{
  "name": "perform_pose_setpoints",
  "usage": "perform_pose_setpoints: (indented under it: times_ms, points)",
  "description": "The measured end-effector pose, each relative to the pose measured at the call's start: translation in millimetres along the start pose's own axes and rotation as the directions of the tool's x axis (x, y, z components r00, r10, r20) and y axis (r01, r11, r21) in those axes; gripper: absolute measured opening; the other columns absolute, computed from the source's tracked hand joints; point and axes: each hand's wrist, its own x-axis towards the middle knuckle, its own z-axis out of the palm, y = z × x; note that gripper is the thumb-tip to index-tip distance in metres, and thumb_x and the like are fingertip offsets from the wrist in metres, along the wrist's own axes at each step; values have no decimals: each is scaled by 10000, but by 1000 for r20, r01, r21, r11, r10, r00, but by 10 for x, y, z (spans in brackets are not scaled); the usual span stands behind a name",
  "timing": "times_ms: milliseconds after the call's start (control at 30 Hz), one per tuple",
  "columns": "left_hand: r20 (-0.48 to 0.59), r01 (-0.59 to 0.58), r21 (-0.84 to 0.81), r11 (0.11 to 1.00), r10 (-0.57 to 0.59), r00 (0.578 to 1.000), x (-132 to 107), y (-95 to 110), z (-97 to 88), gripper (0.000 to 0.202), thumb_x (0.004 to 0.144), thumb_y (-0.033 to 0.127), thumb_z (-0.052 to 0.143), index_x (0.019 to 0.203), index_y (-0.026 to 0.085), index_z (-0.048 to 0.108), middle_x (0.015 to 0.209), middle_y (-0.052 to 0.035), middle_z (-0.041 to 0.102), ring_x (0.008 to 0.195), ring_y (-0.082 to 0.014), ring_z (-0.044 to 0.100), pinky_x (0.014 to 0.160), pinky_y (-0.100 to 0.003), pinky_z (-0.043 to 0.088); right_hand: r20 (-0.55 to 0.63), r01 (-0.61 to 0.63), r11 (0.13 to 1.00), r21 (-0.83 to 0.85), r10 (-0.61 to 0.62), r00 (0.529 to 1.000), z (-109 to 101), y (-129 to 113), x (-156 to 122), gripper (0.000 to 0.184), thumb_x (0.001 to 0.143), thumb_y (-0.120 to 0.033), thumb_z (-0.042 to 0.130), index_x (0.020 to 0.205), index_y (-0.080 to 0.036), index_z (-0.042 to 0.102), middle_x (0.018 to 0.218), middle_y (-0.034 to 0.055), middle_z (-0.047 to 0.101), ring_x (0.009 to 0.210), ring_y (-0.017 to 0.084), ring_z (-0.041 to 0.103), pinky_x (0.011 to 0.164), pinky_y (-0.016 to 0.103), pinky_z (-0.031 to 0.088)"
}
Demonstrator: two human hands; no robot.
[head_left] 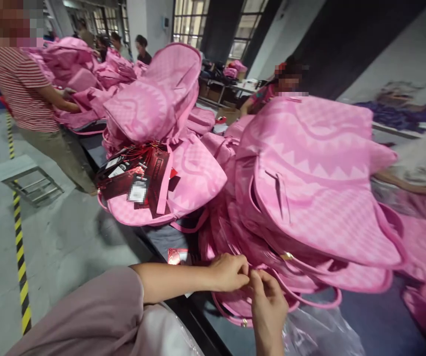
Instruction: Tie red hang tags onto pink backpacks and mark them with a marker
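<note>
Pinching trim of the lowest pink checkered fabric bag (350,283).
Left hand (230,272), right hand (268,304): fingers clamped on it; looks early, stack (309,198) above untouched.

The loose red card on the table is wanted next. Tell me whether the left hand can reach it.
Probably yes. The red card lies uncovered on the dark table beside the left hand, nothing between, though its grip is busy on a pink bag.

A person in a striped shirt (23,89) stands beside yellow-black floor tape (19,247), near red hang tags (139,178).
</note>
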Motion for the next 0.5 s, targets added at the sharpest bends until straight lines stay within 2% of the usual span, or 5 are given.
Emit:
perform_pose_setpoints:
  times_ms: [100,167,300,400,500]
  points:
    - [87,10,-107,994,0,996,-3,-19,-30,247,828,235,621,1067,197,668,853,5,721,748,-118,636,678,-198,449,-19,-81,997,-13,81,997,-1,-53,0,532,604,-626,743,852,-161,676,881,77,678,852,251,609,814,394,482]
    - [87,-22,-114,993,32,996,-2,-24,-27,309,853,220,586,1154,202,654,922,-11,739,814,-128,663,706,-204,462,-18,-86,996,-20,86,996,0,-95,-5,550,588,-643,743,850,-165,675,876,76,680,845,255,610,811,399,491]
    - [10,-38,27,999,38,999,10,32,14,175,864,257,564,939,202,712,926,-19,747,886,-168,672,783,-246,477,-41,-32,996,-80,29,999,-19,-96,19,526,629,-649,716,858,-177,679,903,81,688,867,267,618,821,407,499]
    - [-61,4,22,1000,-3,998,16,73,25,149,824,287,612,928,218,692,881,2,737,821,-157,659,756,-240,481,-51,11,992,-127,-18,999,-35,-15,59,501,663,-644,708,865,-185,688,913,86,698,892,281,627,814,405,508]
    - [24,-5,1,1000,5,1000,38,60,1,200,824,279,604,1006,239,677,885,11,726,820,-152,649,720,-229,472,-50,46,994,-99,-51,997,-22,75,89,513,669,-656,709,872,-186,690,936,92,702,912,290,633,808,405,524]
